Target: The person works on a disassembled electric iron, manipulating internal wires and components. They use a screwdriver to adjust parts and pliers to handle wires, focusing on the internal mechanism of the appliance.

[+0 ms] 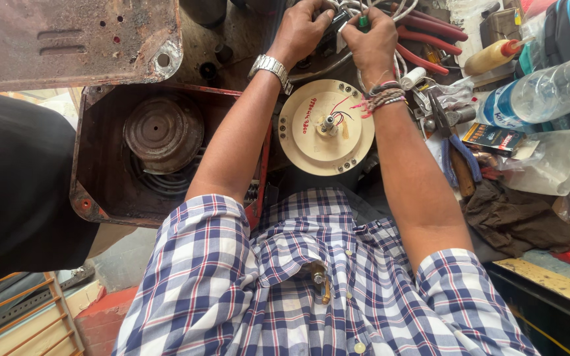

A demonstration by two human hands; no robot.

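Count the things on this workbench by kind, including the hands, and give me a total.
Hands working on the wires: 2, left hand and right hand
Cream round motor: 1
Rusty round disc: 1
Clear plastic bottle: 1
Blue-handled pliers: 1
Total: 6

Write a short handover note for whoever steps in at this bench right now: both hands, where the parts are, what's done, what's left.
Left hand: closed on the bundle of white wires at the far edge of the bench.
Right hand: pinching the same bundle, with a small green-tipped piece between its fingers.
Cream round motor disc: lies flat just below the hands, thin red and white leads at its hub.
Rusty red housing: open, to the left.
Pliers: right of the disc, untouched.
Done: housing opened, disc out.
Left: the wires in hand look unfinished; the disc is not in the housing.
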